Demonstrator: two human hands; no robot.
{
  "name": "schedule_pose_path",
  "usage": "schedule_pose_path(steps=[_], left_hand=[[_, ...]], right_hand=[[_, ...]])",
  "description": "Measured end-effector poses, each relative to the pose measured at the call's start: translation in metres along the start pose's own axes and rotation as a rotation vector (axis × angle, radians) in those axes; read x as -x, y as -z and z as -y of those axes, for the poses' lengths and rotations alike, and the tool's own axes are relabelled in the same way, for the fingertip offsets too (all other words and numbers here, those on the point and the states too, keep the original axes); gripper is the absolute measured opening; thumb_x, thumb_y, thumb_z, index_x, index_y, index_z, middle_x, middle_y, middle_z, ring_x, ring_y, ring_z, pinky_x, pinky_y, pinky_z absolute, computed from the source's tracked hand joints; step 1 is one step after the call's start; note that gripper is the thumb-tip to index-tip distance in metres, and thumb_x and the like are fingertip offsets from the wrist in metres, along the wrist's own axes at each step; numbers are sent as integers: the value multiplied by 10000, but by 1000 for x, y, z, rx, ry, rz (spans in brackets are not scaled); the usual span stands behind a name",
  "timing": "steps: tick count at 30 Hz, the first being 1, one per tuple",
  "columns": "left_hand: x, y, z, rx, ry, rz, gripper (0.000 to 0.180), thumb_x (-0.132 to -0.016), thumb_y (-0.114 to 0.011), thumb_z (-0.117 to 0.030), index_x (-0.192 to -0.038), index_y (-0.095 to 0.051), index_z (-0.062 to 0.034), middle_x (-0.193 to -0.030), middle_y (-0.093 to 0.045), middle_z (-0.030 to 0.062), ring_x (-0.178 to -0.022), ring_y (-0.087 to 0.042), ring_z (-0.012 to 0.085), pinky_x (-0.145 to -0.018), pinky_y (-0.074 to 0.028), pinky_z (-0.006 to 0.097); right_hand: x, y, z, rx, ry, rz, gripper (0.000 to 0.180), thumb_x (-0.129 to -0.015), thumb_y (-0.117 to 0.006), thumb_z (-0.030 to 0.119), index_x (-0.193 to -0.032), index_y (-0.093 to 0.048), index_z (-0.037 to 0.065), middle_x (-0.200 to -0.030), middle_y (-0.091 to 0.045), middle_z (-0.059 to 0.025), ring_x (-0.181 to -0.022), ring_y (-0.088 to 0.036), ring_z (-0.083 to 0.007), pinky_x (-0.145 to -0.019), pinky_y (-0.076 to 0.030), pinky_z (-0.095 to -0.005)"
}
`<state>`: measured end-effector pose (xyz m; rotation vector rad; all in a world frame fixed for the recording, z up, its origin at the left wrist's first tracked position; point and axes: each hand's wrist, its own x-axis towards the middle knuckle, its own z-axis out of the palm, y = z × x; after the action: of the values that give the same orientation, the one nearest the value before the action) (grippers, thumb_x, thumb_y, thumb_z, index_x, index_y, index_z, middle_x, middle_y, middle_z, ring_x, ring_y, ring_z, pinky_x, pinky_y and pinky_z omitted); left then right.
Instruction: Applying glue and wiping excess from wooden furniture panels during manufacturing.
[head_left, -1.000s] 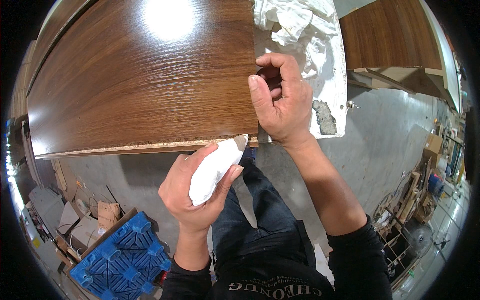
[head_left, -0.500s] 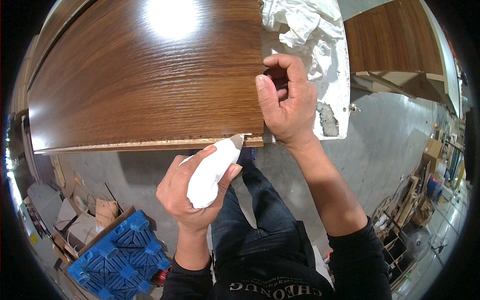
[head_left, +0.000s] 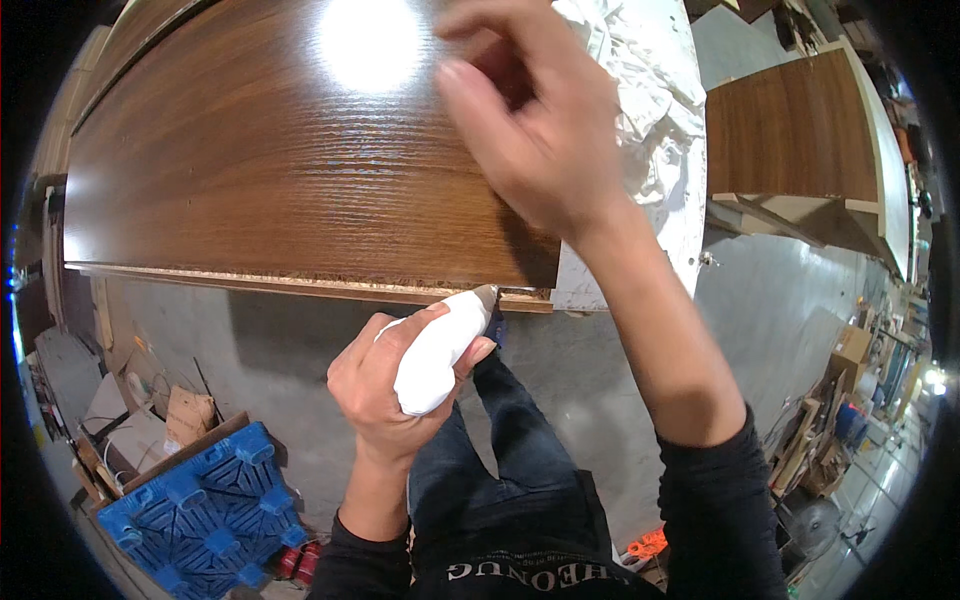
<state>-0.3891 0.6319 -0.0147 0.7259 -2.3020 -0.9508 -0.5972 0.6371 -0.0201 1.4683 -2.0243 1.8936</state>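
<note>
My left hand (head_left: 385, 385) is closed round a white, soft, bag-like piece (head_left: 430, 360) with a greyish pointed tip. That tip is at the near edge of a glossy dark wood-grain panel (head_left: 300, 190), close to its right corner. Along this edge a strip of rough, pale board core (head_left: 380, 285) shows. My right hand (head_left: 540, 130), smeared a little by motion, is over the panel's right part. Its thumb and fingers are curled but apart, with nothing seen between them.
Crumpled white cloth (head_left: 645, 110) lies on a white surface right of the panel. Another wood-grain piece (head_left: 800, 130) stands farther right. A blue plastic pallet (head_left: 215, 520) is at lower left, near cardboard. Boards and a fan (head_left: 812, 525) are at lower right.
My right hand has moved up and left, from the panel's right edge to over its surface. The left hand keeps its hold on the white bag-like piece at the near edge.
</note>
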Motion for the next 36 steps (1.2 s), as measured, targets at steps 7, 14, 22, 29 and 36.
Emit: schedule_pose_path(steps=[7, 14, 22, 29, 36], left_hand=[[-1, 4, 7, -21, 20, -16, 318, -671, -839, -226, -843, -692, -2, -725, -671, 100, -627, -657, 187, -551, -491, 274], [-1, 19, 19, -60, 13, -42, 274, -672, -832, -171, -836, -689, -4, -734, -673, 103, -622, -654, 188, -546, -488, 270], [-6, 26, 29, 34, 8, -111, 320, -657, -845, -205, -866, -693, -16, -703, -649, 85, -537, -589, 188, -488, -457, 274], [-5, 34, 38, 30, 70, -127, 315, -669, -841, -220, -857, -693, -14, -715, -659, 83, -571, -617, 195, -504, -471, 273], [-4, 42, 46, 67, 103, -196, 285, -690, -833, -207, -820, -683, -3, -689, -646, 90, -559, -619, 189, -496, -461, 270]], right_hand=[[-64, -49, -25, 222, -144, 246, 281, -805, -567, 230, -995, -600, 26, -745, -657, -166, -736, -651, -322, -711, -511, -409], [-63, -63, -24, 389, -226, 317, 292, -777, -588, 251, -971, -626, 36, -857, -663, -183, -867, -632, -345, -804, -501, -423], [-58, -70, -26, 631, -210, 349, 248, -833, -556, 267, -959, -639, 70, -889, -684, -109, -866, -654, -271, -783, -510, -395], [-57, -74, -32, 714, -178, 351, 239, -839, -536, 285, -925, -606, 73, -840, -678, -114, -821, -647, -297, -739, -496, -416], [-61, -77, -24, 794, -207, 366, 216, -834, -541, 272, -882, -601, 70, -788, -675, -119, -775, -655, -298, -713, -503, -413]])
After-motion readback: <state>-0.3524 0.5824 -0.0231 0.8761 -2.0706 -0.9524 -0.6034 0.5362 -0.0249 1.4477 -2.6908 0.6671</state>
